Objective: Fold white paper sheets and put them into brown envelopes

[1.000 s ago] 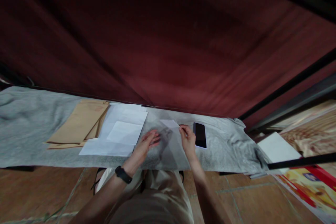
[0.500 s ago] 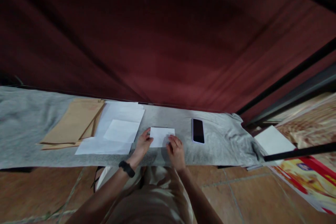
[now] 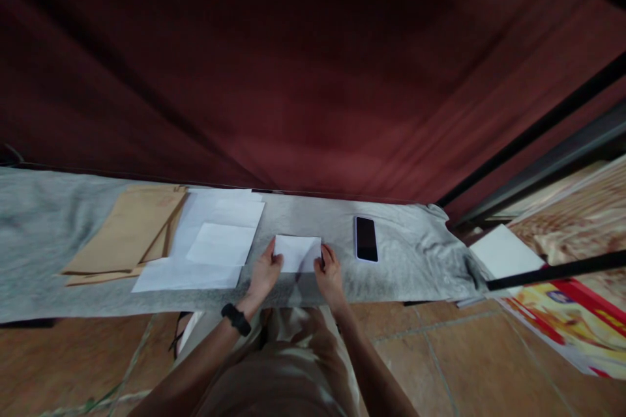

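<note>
A small white rectangle of folded paper (image 3: 297, 253) is held between my two hands, low over the grey cloth. My left hand (image 3: 267, 267) pinches its left edge, thumb on top and fingers behind. At the opposite edge my right hand (image 3: 329, 273) grips the paper in the same way. White paper sheets (image 3: 186, 277) lie in an overlapping pile to the left, with a smaller white piece (image 3: 225, 244) on top. Beyond them rest several brown paper envelopes (image 3: 124, 228). To the right of my right hand lies a phone (image 3: 366, 239), its screen dark.
A grey cloth (image 3: 411, 260) covers the narrow work surface, which ends at a dark red fabric wall (image 3: 313, 111). On the right stand a black bar (image 3: 557, 270), a white flat item (image 3: 506, 253) and a colourful printed box (image 3: 577, 319). Tiled floor (image 3: 415, 352) shows below the front edge.
My right hand has moved from the paper's face to its right edge and now grips it there. The paper looks slightly lifted and tilted. The view has shifted a little.
</note>
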Available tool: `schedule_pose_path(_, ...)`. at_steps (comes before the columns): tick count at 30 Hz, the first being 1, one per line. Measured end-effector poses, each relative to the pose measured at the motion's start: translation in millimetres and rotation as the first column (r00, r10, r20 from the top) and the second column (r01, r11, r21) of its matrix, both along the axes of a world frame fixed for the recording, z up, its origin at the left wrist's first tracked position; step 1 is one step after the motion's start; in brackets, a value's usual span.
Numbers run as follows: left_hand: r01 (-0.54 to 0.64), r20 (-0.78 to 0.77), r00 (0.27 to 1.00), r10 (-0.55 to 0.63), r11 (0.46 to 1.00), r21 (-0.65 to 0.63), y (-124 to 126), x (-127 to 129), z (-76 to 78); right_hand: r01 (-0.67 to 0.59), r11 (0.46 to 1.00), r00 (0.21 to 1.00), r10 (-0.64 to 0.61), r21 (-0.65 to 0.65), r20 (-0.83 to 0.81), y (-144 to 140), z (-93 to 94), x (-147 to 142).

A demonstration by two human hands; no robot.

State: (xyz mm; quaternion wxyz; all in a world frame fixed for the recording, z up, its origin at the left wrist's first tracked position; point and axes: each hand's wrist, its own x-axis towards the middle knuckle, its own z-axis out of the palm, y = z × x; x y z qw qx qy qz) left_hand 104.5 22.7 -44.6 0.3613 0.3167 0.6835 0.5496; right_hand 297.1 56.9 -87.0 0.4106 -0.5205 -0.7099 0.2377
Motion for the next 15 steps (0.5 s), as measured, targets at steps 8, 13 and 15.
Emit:
schedule_pose_path(8, -0.034, 0.092, 0.995, 0.035, 0.999, -0.008, -3.2, 4.1, 3.7, 0.009, 0.986, 0.965, -0.053, -0.168, -0.258, -2.9, 6.6, -7.0)
schedule_pose_path(13, -0.046, 0.096, 0.994, 0.046, 0.999, -0.009, -1.5, -1.5, -2.9, -0.029, 0.961, 0.923, -0.08, -0.276, -0.377, 8.7, 11.7, -4.1)
schedule_pose_path(15, -0.048, 0.1, 0.994, 0.049, 0.999, -0.014, -0.7, -3.1, -5.5, -0.043, 0.983, 0.958, -0.01, -0.18, -0.285, 11.8, 12.4, -2.2)
